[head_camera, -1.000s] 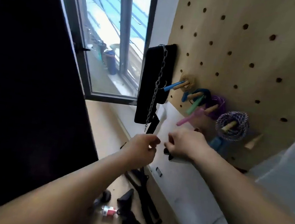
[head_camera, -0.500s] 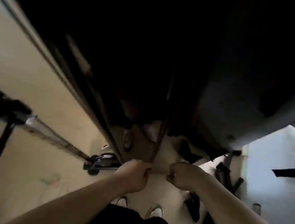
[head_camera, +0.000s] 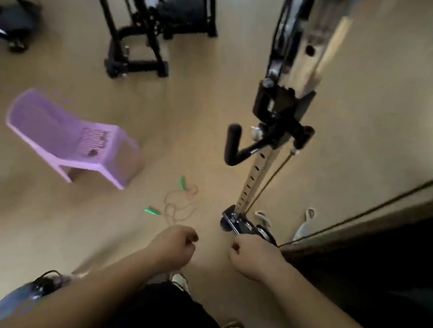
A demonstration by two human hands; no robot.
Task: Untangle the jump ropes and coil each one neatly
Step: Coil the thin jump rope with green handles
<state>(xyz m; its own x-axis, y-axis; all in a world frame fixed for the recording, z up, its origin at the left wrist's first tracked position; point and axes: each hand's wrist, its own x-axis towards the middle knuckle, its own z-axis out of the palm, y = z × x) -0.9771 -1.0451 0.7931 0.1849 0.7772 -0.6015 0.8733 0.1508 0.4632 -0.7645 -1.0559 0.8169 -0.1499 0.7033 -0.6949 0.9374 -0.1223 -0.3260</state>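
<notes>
Two fisted hands, left hand [head_camera: 174, 246], right hand [head_camera: 254, 257], jump rope [head_camera: 177, 204] on floor just beyond

Both hands, left [head_camera: 172, 248] and right [head_camera: 253, 258], fisted above a jump rope [head_camera: 177, 205] loose on the floor [head_camera: 39, 224]

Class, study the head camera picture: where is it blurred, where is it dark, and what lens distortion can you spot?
Head view: motion blur smears the lilac plastic stool and the thin tan jump rope with green handles on the floor; both closed hands look soft; the lower right falls into deep shadow; the wide-angle lens makes the upright metal machine column lean.
</notes>
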